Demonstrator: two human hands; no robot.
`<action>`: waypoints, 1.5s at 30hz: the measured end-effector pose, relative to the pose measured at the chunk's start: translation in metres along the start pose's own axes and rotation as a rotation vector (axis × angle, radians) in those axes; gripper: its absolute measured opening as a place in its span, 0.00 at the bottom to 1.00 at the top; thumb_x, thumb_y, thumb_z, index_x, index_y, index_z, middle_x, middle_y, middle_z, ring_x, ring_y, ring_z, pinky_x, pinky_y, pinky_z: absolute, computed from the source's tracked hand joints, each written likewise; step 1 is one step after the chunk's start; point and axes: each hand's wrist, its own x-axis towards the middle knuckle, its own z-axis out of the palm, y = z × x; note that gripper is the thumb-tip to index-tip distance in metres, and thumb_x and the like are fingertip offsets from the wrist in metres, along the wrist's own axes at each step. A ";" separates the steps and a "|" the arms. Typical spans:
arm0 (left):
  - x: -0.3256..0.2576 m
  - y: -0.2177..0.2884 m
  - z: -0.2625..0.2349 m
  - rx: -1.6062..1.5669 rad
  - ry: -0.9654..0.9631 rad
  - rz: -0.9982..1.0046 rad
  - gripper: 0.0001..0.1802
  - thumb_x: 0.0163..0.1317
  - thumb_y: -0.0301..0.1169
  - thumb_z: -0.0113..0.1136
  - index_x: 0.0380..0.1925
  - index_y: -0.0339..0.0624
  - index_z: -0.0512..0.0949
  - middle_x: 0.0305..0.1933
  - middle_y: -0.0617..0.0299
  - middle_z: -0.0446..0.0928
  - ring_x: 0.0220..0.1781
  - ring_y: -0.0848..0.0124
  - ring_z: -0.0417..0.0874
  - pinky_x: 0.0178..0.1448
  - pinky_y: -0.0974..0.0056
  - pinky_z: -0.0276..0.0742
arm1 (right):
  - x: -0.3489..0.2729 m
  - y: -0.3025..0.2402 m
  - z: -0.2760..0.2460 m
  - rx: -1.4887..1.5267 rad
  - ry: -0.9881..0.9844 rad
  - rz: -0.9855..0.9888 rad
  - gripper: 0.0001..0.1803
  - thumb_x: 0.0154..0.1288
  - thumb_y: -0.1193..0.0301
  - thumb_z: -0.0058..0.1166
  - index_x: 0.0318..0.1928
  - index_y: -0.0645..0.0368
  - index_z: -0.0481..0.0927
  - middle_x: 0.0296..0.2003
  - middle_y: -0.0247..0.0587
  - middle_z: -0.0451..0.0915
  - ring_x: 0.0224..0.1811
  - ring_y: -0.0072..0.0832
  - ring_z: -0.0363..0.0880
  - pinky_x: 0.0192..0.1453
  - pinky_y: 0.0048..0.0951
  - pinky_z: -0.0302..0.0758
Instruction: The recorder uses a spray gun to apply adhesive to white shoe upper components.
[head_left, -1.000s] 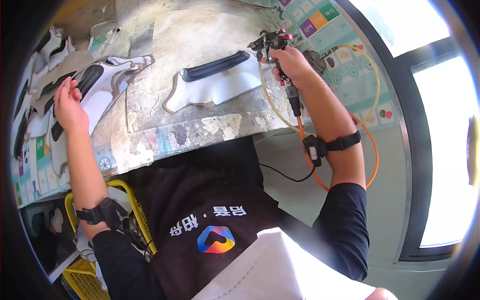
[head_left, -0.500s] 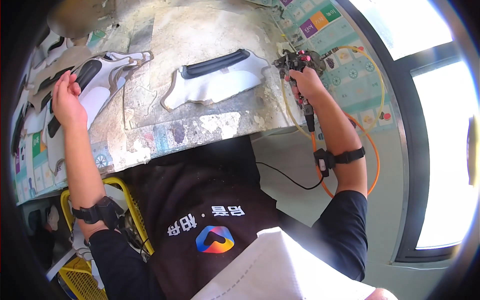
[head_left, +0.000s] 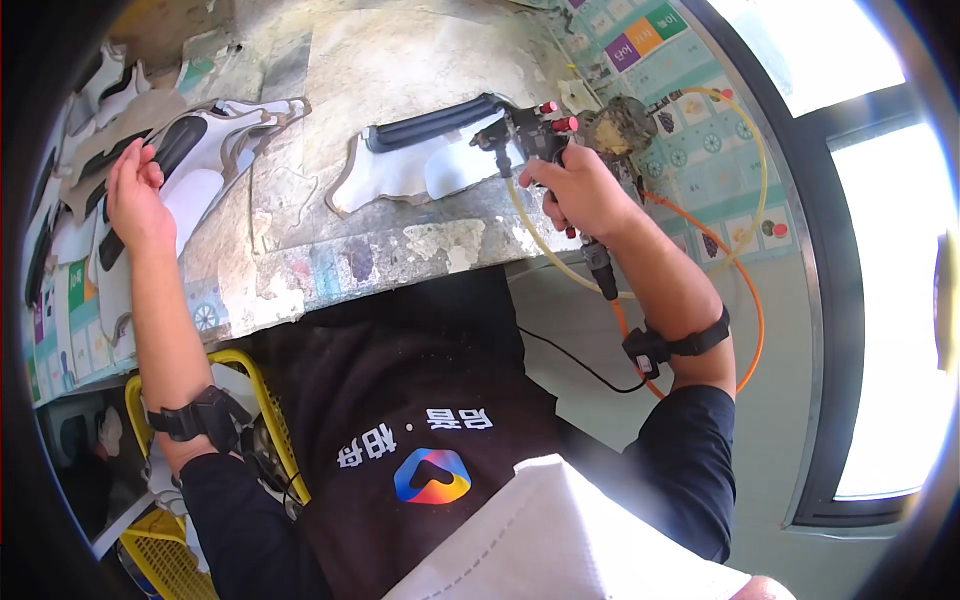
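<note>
My right hand is wrapped round the handle of a black spray gun with red knobs. The gun is over the right end of a white cut panel with a black padded strip along its far edge, lying flat on the worktable. A yellowish hose and an orange hose run to the gun. On the left, my left hand rests at a pile of similar white panels, its fingers loosely bent and apart. It does not visibly grip a panel; its palm side is partly hidden.
The worktable is stained and crusted. A residue-caked round fitting sits at its right edge, with the yellowish hose looping past it. Below the table at left stands a yellow basket with pieces inside. A window frame is at right.
My right hand has brought the spray gun left from the caked fitting to over the panel's right end. The hoses shifted with it. My left hand has hardly moved.
</note>
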 end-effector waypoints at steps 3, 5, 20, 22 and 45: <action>0.002 0.000 -0.001 -0.003 -0.002 0.005 0.15 0.70 0.32 0.62 0.50 0.32 0.81 0.41 0.58 0.82 0.32 0.76 0.73 0.39 0.71 0.70 | -0.017 -0.014 0.013 -0.034 -0.049 -0.051 0.13 0.72 0.66 0.53 0.38 0.65 0.80 0.15 0.34 0.71 0.13 0.19 0.68 0.17 0.27 0.63; 0.002 0.000 -0.002 -0.002 -0.001 0.009 0.15 0.70 0.32 0.63 0.50 0.32 0.81 0.41 0.58 0.82 0.32 0.76 0.73 0.40 0.72 0.70 | -0.021 -0.018 0.014 -0.069 -0.098 -0.044 0.14 0.70 0.64 0.54 0.41 0.65 0.82 0.17 0.37 0.74 0.15 0.25 0.74 0.20 0.30 0.71; -0.005 0.005 0.003 0.011 0.026 0.010 0.14 0.70 0.31 0.62 0.49 0.32 0.82 0.40 0.60 0.83 0.31 0.78 0.74 0.39 0.73 0.69 | 0.012 0.023 -0.033 0.079 0.181 -0.043 0.13 0.75 0.67 0.52 0.39 0.66 0.79 0.26 0.36 0.77 0.16 0.20 0.69 0.19 0.26 0.69; -0.007 0.006 0.005 0.004 0.022 0.010 0.14 0.70 0.31 0.62 0.49 0.32 0.82 0.39 0.61 0.83 0.31 0.78 0.74 0.39 0.73 0.70 | 0.006 0.022 -0.028 0.025 0.149 -0.002 0.13 0.75 0.68 0.51 0.39 0.67 0.79 0.26 0.35 0.77 0.16 0.20 0.69 0.19 0.26 0.69; -0.006 0.004 0.005 -0.070 -0.033 0.013 0.15 0.70 0.29 0.62 0.50 0.29 0.81 0.41 0.57 0.83 0.33 0.76 0.74 0.41 0.72 0.70 | -0.019 0.035 -0.021 0.033 0.177 0.030 0.13 0.72 0.63 0.54 0.40 0.61 0.79 0.16 0.31 0.70 0.12 0.22 0.69 0.16 0.28 0.63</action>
